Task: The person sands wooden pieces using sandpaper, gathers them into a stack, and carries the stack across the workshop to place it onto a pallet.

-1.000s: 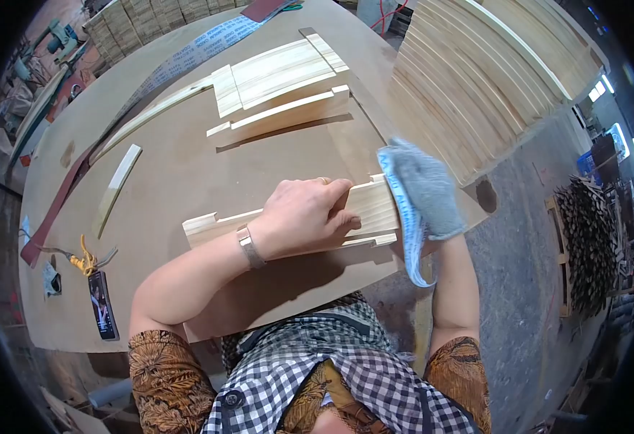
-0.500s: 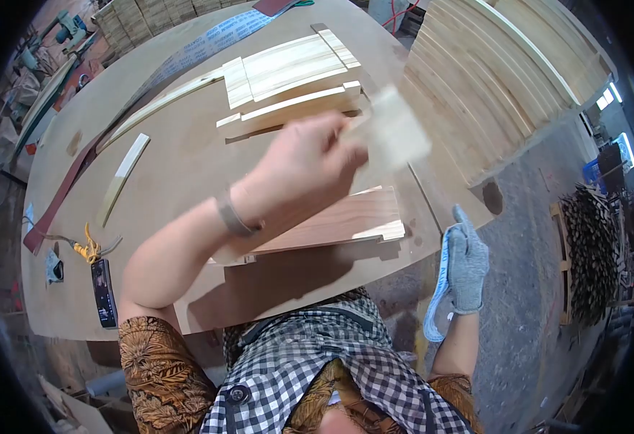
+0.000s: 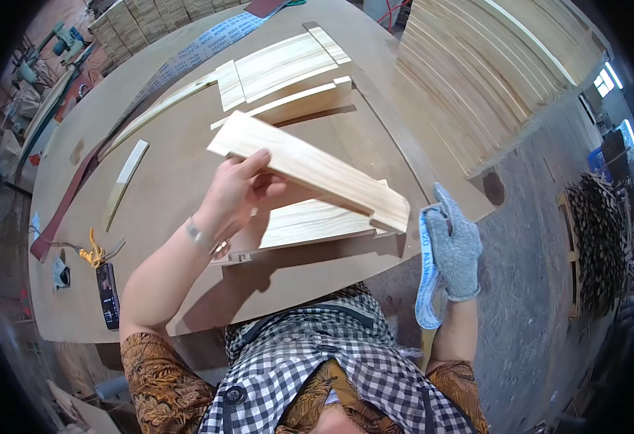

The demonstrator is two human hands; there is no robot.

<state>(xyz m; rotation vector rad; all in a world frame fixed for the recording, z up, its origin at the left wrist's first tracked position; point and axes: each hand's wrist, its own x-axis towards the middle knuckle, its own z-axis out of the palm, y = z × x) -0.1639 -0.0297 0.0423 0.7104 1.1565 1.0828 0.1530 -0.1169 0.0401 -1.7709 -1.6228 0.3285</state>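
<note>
Gripping hand: the bare left hand, over the left part of the lying board, is clamped on the held board near that piece's left end, thumb over its near edge, fingers curled below.
Gloved hand: the right hand, off the right end of the lying board, is closed on a blue printed strip, which hangs along its thumb side.
Gap between hands: well apart, with most of the held board's length between them.
Held board's long axis: aslant to the lying board, from beyond its far side at left to above its right end.
Nearer hand: the left, in contact; the right is just beside the held board's right end, apart from it.
Held board from the hands: to the right of the left hand's grip, to the left of the glove.
Wood panel and narrow board: beyond the lying board's far side.
Phone: well left of the lying board.
</note>
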